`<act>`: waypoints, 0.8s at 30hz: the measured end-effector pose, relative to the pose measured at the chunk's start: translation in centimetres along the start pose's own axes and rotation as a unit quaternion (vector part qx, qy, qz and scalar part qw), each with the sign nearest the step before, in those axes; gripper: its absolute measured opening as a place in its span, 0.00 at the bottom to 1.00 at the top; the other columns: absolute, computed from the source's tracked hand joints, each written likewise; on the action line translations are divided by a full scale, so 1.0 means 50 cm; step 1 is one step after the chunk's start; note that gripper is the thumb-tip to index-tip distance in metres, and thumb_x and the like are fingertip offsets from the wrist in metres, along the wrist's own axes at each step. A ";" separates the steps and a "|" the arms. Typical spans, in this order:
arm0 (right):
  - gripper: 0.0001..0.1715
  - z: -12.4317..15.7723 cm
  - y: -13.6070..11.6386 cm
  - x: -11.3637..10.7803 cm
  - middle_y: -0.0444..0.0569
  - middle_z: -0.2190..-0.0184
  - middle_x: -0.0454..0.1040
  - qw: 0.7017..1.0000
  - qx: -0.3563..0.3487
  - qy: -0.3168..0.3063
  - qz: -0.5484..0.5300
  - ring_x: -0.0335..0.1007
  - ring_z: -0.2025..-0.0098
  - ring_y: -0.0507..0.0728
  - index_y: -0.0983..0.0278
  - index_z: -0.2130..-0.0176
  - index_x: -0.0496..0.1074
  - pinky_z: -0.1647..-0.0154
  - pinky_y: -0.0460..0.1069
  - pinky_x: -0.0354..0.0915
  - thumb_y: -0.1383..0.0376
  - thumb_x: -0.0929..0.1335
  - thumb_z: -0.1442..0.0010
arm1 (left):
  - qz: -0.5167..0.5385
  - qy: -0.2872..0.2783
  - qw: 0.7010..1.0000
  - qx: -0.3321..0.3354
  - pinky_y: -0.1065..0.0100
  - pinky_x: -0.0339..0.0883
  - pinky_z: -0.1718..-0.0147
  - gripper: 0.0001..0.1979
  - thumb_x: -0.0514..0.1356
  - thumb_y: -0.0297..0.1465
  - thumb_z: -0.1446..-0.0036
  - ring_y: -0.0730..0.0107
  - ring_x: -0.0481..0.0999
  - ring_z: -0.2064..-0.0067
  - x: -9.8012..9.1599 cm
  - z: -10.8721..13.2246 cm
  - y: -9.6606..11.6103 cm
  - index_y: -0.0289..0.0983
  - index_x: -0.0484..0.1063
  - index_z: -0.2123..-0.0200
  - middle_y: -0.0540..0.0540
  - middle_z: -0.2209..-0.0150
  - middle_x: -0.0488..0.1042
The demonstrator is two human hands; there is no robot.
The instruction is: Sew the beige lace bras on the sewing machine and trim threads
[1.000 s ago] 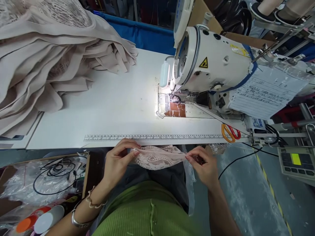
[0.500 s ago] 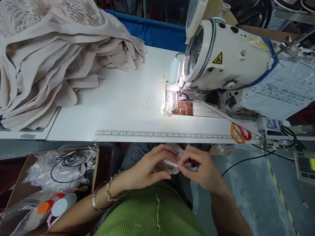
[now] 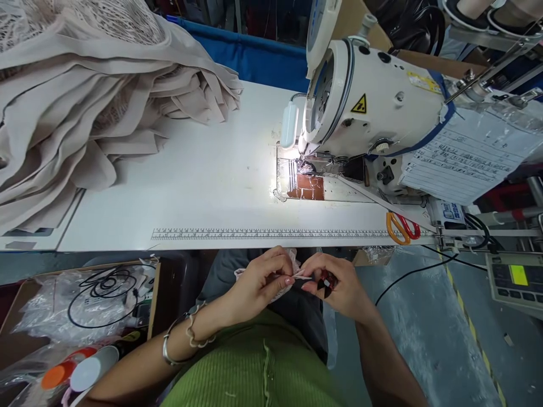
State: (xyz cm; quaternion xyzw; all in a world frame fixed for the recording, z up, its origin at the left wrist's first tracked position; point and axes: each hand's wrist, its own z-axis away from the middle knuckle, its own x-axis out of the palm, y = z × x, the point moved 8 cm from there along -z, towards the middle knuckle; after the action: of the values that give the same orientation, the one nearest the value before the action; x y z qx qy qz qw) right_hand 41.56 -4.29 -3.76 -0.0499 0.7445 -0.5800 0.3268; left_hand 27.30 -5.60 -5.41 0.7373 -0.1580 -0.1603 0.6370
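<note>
Over my lap, just below the table's front edge, my left hand (image 3: 265, 282) pinches a pale, thin piece of fabric (image 3: 282, 291) between thumb and fingers. Part of the cloth shows above and below those fingers; the rest is hidden in the hand. Close beside it, my right hand (image 3: 337, 285) is curled, its thumb and index finger at the cloth's narrow edge. A small dark red and black tool (image 3: 326, 281) is tucked inside the right hand; its shape is mostly covered, so I cannot tell its exact kind.
A white sewing machine (image 3: 377, 102) with its lamp lit stands at the right of the table. Beige garments (image 3: 119, 102) are heaped at the left. Scissors (image 3: 401, 228) with orange and red handles lie by the printed ruler (image 3: 271, 234). An open box (image 3: 155, 305) stands below left.
My left hand has closed from a looser hold into a pinch on the fabric. My right hand has turned, bringing the red and black tool into view. The whole view has shifted slightly.
</note>
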 end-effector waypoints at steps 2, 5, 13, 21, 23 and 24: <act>0.04 -0.005 -0.005 0.002 0.46 0.64 0.78 1.000 -0.013 -0.009 -0.017 0.74 0.67 0.53 0.58 0.62 0.72 0.68 0.46 0.66 0.66 0.72 0.36 | -0.004 -0.003 1.000 -0.006 0.71 0.62 0.63 0.10 0.55 0.28 0.32 0.70 0.68 0.63 0.002 0.000 0.001 0.37 0.68 0.68 0.48 0.66 0.67; 0.05 -0.009 -0.004 -0.001 0.48 0.64 0.78 0.999 0.000 -0.002 -0.033 0.75 0.64 0.54 0.58 0.63 0.72 0.68 0.47 0.66 0.68 0.69 0.34 | -0.025 -0.005 0.999 -0.035 0.71 0.60 0.66 0.09 0.54 0.28 0.32 0.72 0.66 0.66 0.002 0.004 -0.004 0.37 0.67 0.68 0.50 0.68 0.68; 0.10 -0.010 0.010 -0.001 0.45 0.68 0.73 0.991 0.067 0.049 -0.106 0.61 0.75 0.49 0.60 0.70 0.66 0.76 0.45 0.57 0.69 0.69 0.36 | -0.086 -0.006 0.994 -0.068 0.70 0.57 0.69 0.09 0.50 0.27 0.32 0.72 0.63 0.69 0.005 0.008 -0.005 0.38 0.64 0.68 0.50 0.69 0.67; 0.11 0.001 0.032 0.010 0.40 0.73 0.69 0.978 0.131 0.091 -0.137 0.58 0.76 0.49 0.58 0.65 0.63 0.76 0.45 0.56 0.63 0.71 0.36 | -0.053 0.052 0.992 -0.099 0.72 0.57 0.71 0.06 0.58 0.32 0.35 0.73 0.65 0.71 0.002 0.004 -0.030 0.37 0.69 0.65 0.51 0.69 0.70; 0.10 0.003 0.031 0.011 0.40 0.74 0.69 0.979 0.138 0.092 -0.119 0.59 0.77 0.49 0.59 0.64 0.65 0.76 0.45 0.56 0.62 0.71 0.36 | -0.045 0.075 0.991 -0.098 0.71 0.59 0.69 0.07 0.63 0.35 0.38 0.70 0.68 0.68 -0.003 0.001 -0.035 0.37 0.76 0.66 0.49 0.70 0.73; 0.10 0.004 0.031 0.010 0.40 0.75 0.69 0.980 0.138 0.093 -0.110 0.59 0.77 0.49 0.59 0.63 0.66 0.76 0.45 0.55 0.61 0.72 0.36 | -0.042 0.088 0.990 -0.102 0.71 0.59 0.69 0.08 0.65 0.36 0.40 0.69 0.68 0.68 -0.006 0.000 -0.037 0.38 0.78 0.67 0.49 0.72 0.74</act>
State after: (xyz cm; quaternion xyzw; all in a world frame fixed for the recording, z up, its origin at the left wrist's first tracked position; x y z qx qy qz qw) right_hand 41.76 -4.17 -5.36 -0.0316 0.6742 -0.7120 0.1939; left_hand 27.07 -5.19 -7.25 0.6856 -0.0533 -0.1362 0.7131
